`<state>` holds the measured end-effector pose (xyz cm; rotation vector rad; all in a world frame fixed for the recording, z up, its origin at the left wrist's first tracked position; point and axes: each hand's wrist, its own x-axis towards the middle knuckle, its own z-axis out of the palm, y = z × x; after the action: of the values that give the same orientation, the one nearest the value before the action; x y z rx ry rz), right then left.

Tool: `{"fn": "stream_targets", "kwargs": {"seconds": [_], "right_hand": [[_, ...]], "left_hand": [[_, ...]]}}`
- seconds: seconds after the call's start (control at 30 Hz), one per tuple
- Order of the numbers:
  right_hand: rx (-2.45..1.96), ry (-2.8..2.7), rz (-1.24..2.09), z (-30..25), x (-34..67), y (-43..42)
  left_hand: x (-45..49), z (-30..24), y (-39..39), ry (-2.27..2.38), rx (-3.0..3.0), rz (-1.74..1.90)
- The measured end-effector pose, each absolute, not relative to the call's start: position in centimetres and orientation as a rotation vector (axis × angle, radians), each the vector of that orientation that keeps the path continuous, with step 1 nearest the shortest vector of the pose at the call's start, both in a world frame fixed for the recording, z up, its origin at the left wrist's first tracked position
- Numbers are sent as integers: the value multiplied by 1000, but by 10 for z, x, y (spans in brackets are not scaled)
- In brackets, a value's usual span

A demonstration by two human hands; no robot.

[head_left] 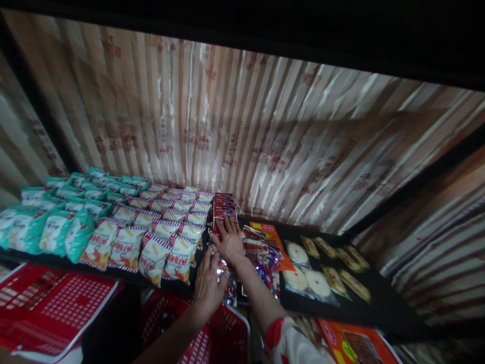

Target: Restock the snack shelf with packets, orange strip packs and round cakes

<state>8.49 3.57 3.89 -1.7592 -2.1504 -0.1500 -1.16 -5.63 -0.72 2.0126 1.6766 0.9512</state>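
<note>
A row of dark red snack packets (224, 206) runs front to back on the shelf. My right hand (229, 241) lies on this row, its fingers spread and stretched toward the back. Nearer to me, my left hand (209, 284) rests against the left side of the row's front end, fingers extended and thumb apart. Under and beside it shows a shiny clear-and-red packet (228, 285), partly hidden by my hands. Neither hand is closed round a packet. To the left stand several white-and-orange snack bags (154, 259) with striped edges.
Teal bags (56, 230) fill the shelf's left end. Loose red and purple packets (261, 258), an orange packet (270, 237), round white flatbreads (318, 283) and yellowish packs (355, 285) lie rightward. Red baskets (68, 308) stand below the black shelf (382, 303); another orange packet (356, 344) sits lower right.
</note>
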Motion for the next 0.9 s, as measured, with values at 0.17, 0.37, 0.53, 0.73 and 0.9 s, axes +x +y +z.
{"fn": "stream_targets", "kwargs": {"seconds": [0.17,0.37,0.53,0.73,0.9], "right_hand": [[-1768,-2147,-155,39,84,34],[-1733,-2114,-182,41,83,28],[-1690,-2084,-198,41,85,19],[-1664,-1986,-162,41,90,4],[-1606,-1825,-164,43,95,-17]], "left_hand": [[-12,-10,-58,1673,2015,978],[-13,-15,-59,1685,2003,974],[-14,-10,-61,1678,1997,932],[-15,-8,-65,1678,1975,975],[-18,-11,-68,1674,1988,1012]]}}
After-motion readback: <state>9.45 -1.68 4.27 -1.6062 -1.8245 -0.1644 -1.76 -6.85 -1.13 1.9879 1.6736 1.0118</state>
